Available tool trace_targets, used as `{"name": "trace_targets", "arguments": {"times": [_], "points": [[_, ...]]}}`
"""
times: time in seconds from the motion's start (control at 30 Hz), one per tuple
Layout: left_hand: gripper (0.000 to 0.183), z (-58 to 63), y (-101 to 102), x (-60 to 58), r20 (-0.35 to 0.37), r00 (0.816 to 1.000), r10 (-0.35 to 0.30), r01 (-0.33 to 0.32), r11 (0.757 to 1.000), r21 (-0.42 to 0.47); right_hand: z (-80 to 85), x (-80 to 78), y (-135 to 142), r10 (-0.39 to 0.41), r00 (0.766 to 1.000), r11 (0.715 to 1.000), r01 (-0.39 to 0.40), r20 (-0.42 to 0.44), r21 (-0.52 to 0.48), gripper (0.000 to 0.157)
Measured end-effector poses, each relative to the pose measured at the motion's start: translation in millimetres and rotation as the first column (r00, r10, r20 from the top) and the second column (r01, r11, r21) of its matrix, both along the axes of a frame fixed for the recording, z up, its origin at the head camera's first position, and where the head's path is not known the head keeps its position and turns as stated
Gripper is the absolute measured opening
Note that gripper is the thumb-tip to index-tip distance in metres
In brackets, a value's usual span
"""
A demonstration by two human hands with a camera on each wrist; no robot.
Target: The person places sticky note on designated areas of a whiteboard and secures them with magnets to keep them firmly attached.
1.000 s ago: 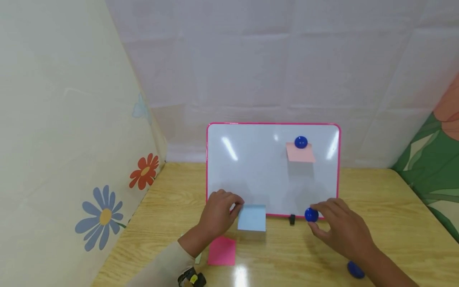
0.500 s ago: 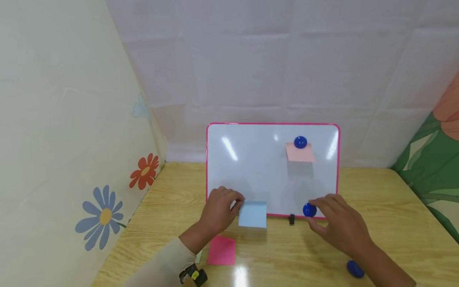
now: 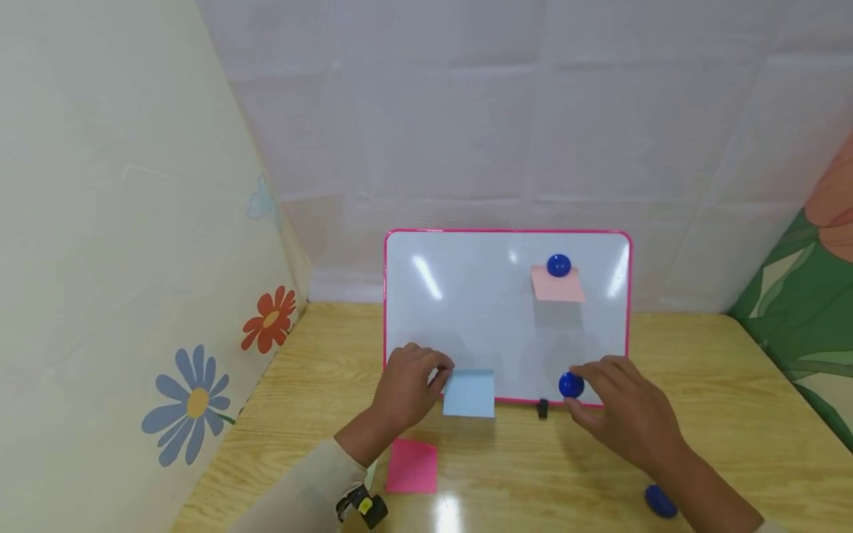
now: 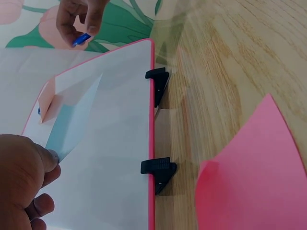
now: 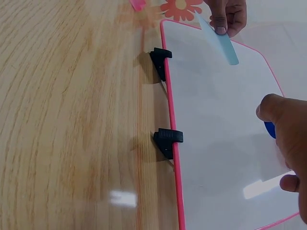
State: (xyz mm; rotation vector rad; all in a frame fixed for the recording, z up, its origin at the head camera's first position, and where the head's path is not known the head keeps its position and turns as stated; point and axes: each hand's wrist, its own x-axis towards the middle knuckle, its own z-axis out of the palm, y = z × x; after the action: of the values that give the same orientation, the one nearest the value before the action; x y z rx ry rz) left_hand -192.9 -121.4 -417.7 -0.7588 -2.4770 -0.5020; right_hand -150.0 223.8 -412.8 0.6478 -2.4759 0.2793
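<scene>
My left hand point(image 3: 409, 389) pinches a light blue sticky note point(image 3: 469, 393) by its upper left corner, in front of the lower part of a pink-framed whiteboard point(image 3: 453, 303). In the left wrist view the blue note point(image 4: 72, 124) stands out from the thumb and finger, apart from the board. Between thumb and fingertips my right hand point(image 3: 626, 411) grips a round blue magnet point(image 3: 571, 385) near the board's lower right. Higher on the board, another blue magnet point(image 3: 559, 265) pins a pale pink note point(image 3: 557, 286).
A bright pink sticky note point(image 3: 412, 466) lies on the wooden table point(image 3: 520, 481), beside a partly hidden pale green note point(image 3: 370, 475). A further blue magnet point(image 3: 660, 501) lies near my right forearm. Black clip feet point(image 5: 168, 139) support the board's lower edge.
Both hands have risen slightly, carrying the blue note and the magnet up in front of the board. The right hand has also shifted a little left.
</scene>
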Motion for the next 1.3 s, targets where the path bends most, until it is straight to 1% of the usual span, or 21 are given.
{"name": "trace_targets", "arguments": {"times": [0.2,0.3,0.47,0.67,0.97,1.13,1.3], "points": [[0.009,2.6,1.0,-1.7,0.004,1.000,-0.011,0.011,1.000,0.011,1.3,-3.0,-2.4,0.021,0.998,1.000,-0.021,-0.053,-0.012,0.048],[0.009,4.1,1.1,-2.9,0.006,1.000,-0.006,0.006,1.000,0.011,1.3,-4.5,-3.1,0.032,0.997,0.999,-0.033,-0.077,-0.014,0.049],[0.010,6.6,1.5,-5.9,0.003,1.000,0.007,-0.007,1.000,0.008,1.0,-7.5,-3.1,0.037,0.996,0.999,-0.038,-0.086,-0.006,0.049],[0.009,8.4,3.2,-9.9,0.002,1.000,0.018,-0.018,1.000,0.010,1.5,-11.1,-4.4,0.061,0.993,0.998,-0.064,-0.105,-0.024,0.047],[0.009,12.8,4.9,-12.6,0.021,0.999,0.038,-0.038,0.999,0.005,7.3,-12.4,-7.4,-0.006,0.998,1.000,0.005,-0.055,-0.015,0.048],[0.009,15.2,5.6,-15.8,0.020,0.999,0.042,-0.041,0.999,-0.008,9.9,-14.2,-9.5,-0.013,0.999,1.000,0.013,-0.041,-0.008,0.051],[0.010,17.8,6.2,-18.1,0.017,0.999,0.031,-0.031,1.000,0.005,11.1,-16.8,-10.9,-0.014,0.999,1.000,0.014,-0.042,-0.002,0.052]]}}
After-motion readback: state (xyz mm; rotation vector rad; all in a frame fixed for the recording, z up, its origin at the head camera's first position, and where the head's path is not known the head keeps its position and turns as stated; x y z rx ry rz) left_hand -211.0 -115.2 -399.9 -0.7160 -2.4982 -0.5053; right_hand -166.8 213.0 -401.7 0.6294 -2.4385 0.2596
